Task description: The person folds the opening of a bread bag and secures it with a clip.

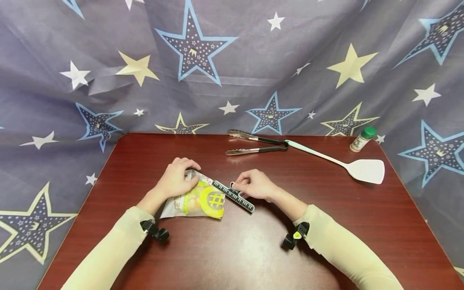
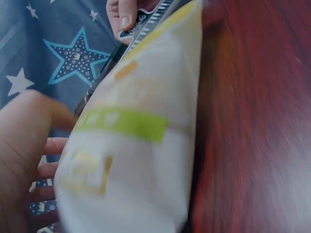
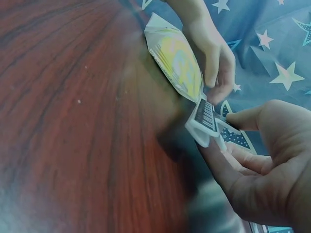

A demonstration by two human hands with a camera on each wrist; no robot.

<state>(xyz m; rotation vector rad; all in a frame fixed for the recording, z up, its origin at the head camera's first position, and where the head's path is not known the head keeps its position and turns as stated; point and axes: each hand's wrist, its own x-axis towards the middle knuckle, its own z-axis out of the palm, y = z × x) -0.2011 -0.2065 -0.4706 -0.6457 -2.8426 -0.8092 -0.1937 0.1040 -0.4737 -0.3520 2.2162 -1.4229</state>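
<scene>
A white and yellow-green snack bag (image 1: 195,203) lies tilted on the table in front of my left hand (image 1: 177,177). That hand holds the bag's upper left edge, thumb over the printed face and fingers behind, as the left wrist view shows. My right hand (image 1: 255,184) pinches the handle of a long bag clip (image 1: 233,196) printed like piano keys. The clip slants across the bag's right end, its far part overlapping the bag and its near end sticking out past it. In the right wrist view the clip (image 3: 206,116) sits right at the bag's tip.
Behind the hands lie black-handled metal tongs (image 1: 259,150) and a white spatula (image 1: 366,170) with a pale handle. A green-capped shaker bottle (image 1: 362,139) stands at the table's back right corner. A star-patterned cloth (image 1: 232,60) hangs behind the dark red table (image 1: 239,257).
</scene>
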